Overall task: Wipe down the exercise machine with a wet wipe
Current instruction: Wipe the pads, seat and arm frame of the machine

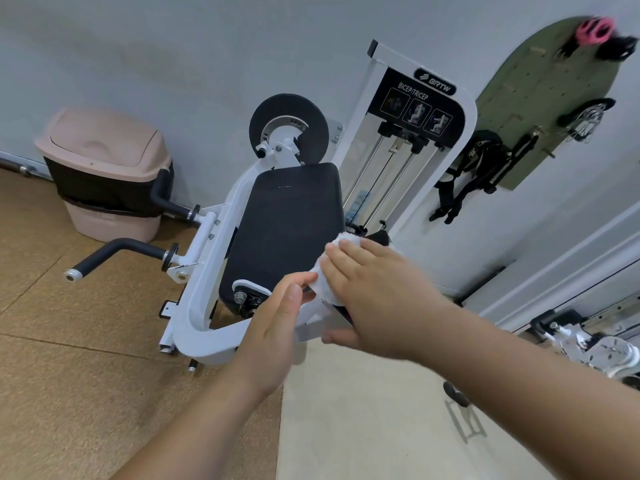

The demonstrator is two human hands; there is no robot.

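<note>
our right hand [374,285] lies flat, fingers straight, pressing the wet wipe [346,241] onto the near corner of the bicep/tricep machine [204,271]'s arm pad [287,220] | our left hand [277,320], uncurled, touches the wipe's edge, likely steadying it | we count one wipe, one pad, two handles [104,252], one pink bin [104,161]
</note>
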